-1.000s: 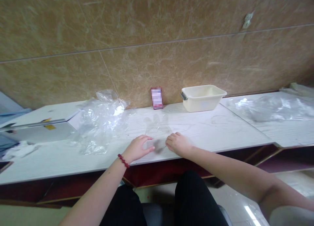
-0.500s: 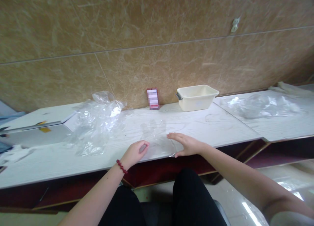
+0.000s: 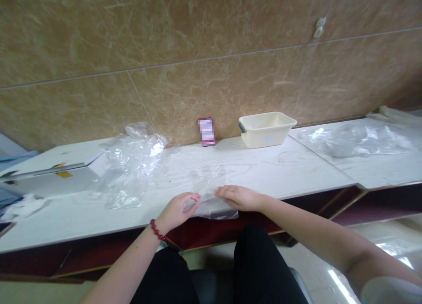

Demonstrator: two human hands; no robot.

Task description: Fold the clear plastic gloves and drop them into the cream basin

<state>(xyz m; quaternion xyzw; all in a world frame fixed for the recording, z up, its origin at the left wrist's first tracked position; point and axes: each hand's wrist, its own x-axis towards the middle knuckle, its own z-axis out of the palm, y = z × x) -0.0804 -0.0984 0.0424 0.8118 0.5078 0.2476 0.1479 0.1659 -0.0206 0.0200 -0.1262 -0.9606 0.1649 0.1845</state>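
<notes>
A clear plastic glove [image 3: 207,181] lies flat on the white table, fingers toward the wall, its cuff reaching over the front edge. My left hand [image 3: 182,207], with a red bead bracelet at the wrist, rests at the glove's left side; its thumb and fingers curve toward each other with a gap between. On the right side, my right hand [image 3: 238,197] lies over the glove with its fingers stretched to the left. A heap of crumpled clear plastic [image 3: 135,163] sits to the left.
A cream bin [image 3: 266,130] stands by the wall, right of a small red and white packet [image 3: 207,132]. At the left are a white box [image 3: 56,181] and white scraps [image 3: 24,206]. More clear plastic [image 3: 359,140] lies at the right on the white table [image 3: 280,176].
My right hand has moved left onto the glove, its thumb drawn in toward the fingers. The glove's cuff now hangs further over the front edge. My left hand has opened a little.
</notes>
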